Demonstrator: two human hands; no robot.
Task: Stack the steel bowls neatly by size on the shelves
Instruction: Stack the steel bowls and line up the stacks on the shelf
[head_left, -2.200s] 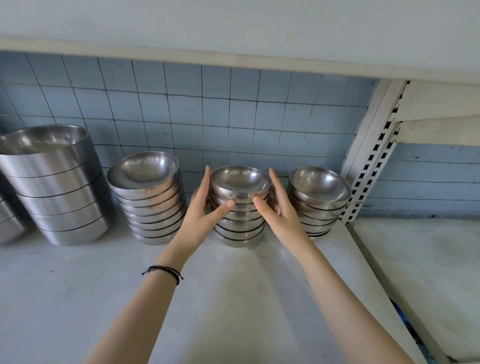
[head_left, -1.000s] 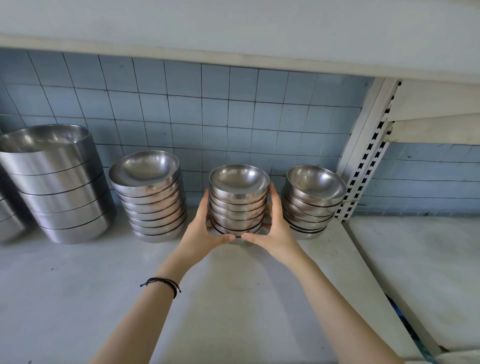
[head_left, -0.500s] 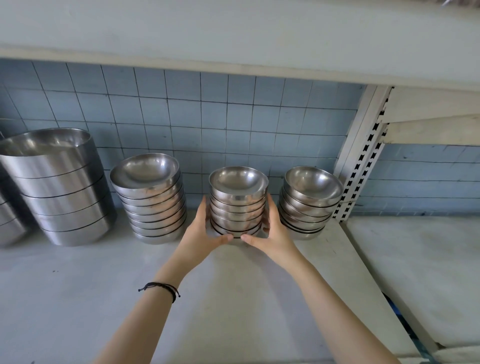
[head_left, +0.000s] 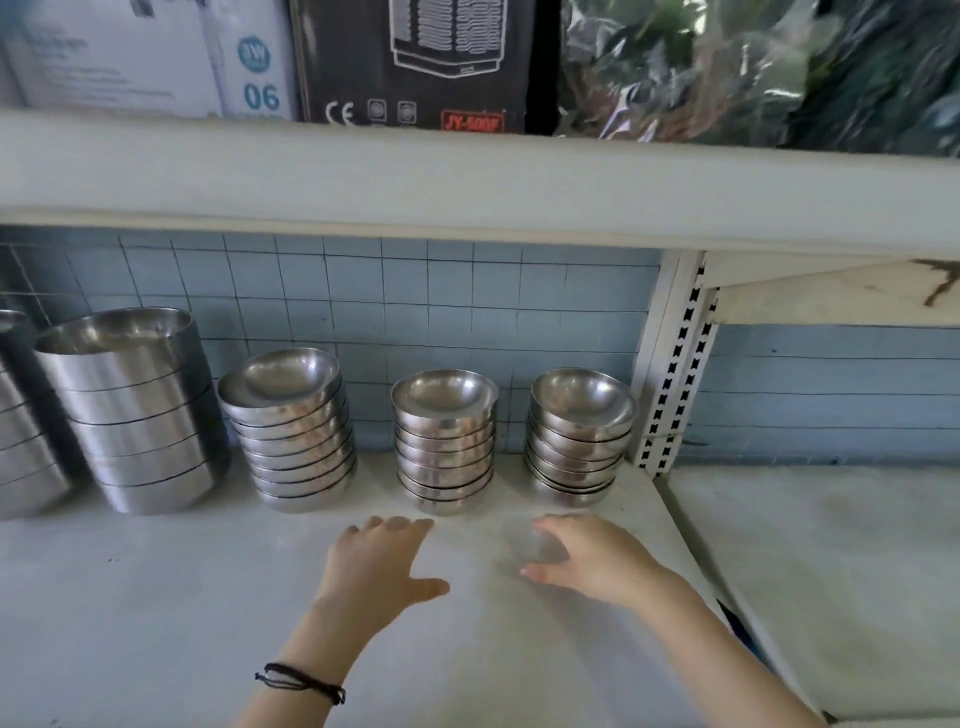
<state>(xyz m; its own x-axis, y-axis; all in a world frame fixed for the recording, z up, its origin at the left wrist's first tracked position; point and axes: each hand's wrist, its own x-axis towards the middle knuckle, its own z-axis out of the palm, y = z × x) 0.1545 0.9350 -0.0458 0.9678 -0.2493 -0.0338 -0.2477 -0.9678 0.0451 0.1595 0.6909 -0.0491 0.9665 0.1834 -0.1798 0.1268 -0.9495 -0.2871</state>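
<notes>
Reaching over the white shelf (head_left: 156, 597), my left hand (head_left: 379, 564) and right hand (head_left: 597, 564) hold nothing, fingers loosely spread, just short of the middle stack of steel bowls (head_left: 444, 447), standing upright between a wider stack (head_left: 293, 431) and another small stack (head_left: 576, 441) before the blue tiles (head_left: 415, 291).

**Head camera, facing a shelf bay straight on and tilted slightly down.**

The one wide-angle view looks across the white shelf (head_left: 156, 597) to the tiled wall (head_left: 441, 291) at its back, with the bowl stacks (head_left: 444, 441) near, at mid-frame. Both forearms cross the bottom edge, the left hand (head_left: 376, 561) and right hand (head_left: 597, 561) low in the centre. The upper shelf (head_left: 467, 182) crosses the top third, boxes (head_left: 415, 62) on it cut by the frame. A slotted upright (head_left: 670, 353) stands right of centre.
</notes>
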